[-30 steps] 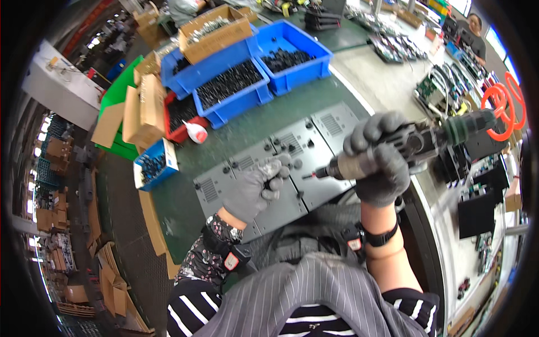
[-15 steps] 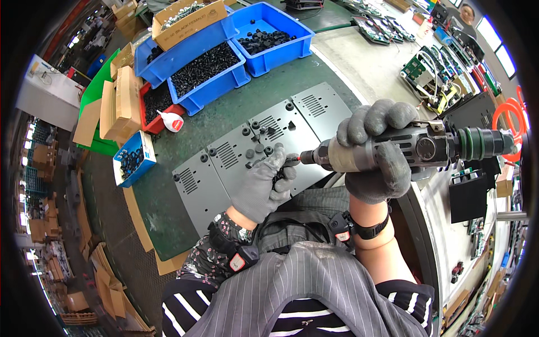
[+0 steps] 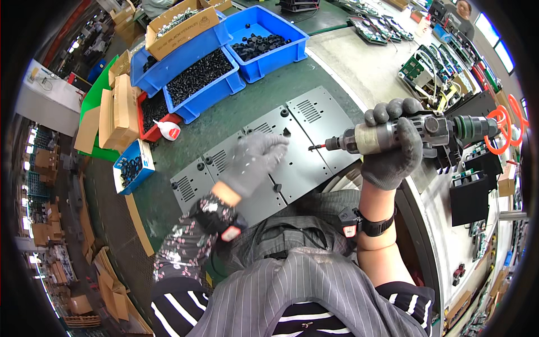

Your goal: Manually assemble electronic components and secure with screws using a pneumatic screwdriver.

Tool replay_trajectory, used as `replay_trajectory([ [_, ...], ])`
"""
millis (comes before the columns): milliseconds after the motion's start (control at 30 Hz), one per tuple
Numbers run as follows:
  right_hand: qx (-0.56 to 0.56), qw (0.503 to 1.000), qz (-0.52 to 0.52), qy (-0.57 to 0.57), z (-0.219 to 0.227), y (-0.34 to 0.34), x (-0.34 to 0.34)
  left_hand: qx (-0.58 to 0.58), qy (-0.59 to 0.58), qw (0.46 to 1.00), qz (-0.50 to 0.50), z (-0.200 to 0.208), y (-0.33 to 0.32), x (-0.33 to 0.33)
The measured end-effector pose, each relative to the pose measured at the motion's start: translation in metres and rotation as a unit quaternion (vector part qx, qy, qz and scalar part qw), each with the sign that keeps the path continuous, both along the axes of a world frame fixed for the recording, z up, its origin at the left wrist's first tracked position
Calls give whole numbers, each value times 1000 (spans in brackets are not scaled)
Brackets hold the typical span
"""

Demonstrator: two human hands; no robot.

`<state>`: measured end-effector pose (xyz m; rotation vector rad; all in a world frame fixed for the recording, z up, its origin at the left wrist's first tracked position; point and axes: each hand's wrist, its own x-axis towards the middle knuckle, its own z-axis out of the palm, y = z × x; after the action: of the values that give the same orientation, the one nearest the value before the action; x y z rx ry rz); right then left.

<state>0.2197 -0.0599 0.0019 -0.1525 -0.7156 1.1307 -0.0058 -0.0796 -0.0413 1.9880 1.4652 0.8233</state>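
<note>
My right hand point(image 3: 396, 143), in a grey glove, is wrapped around an air screwdriver point(image 3: 375, 138). Its red bit points left over the panels, with a small dark screw-like piece point(image 3: 312, 148) at the tip. Over the middle of the grey metal panels point(image 3: 303, 174) is my gloved left hand point(image 3: 255, 160); motion smears its fingers, and whether they hold anything is unclear. Black round feet point(image 3: 284, 113) stand along the panels' far side, and one black foot point(image 3: 277, 187) sits near the close edge. My left hand covers part of the panels and any pieces beneath it.
Blue bins point(image 3: 205, 84) of small black parts stand at the far left, with a red bin point(image 3: 154, 112), a white squeeze bottle point(image 3: 168, 130) and a small blue box point(image 3: 133, 165). Circuit boards point(image 3: 429, 73) lie at right. An orange coiled hose point(image 3: 499, 132) hangs by the screwdriver.
My left hand has left the screwdriver's tip and moved left and away over the panels. My right hand has shifted the screwdriver slightly to the right; a dark piece now shows at its bit.
</note>
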Motion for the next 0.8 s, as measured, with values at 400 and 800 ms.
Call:
replay_trajectory([
  [400,-50,999,-8,-9,-10,16,3,-23,284,956,-65,2,65,25],
  [800,-27,998,36,49,-7,20,3,-171,-10,982,-74,39,12,21],
])
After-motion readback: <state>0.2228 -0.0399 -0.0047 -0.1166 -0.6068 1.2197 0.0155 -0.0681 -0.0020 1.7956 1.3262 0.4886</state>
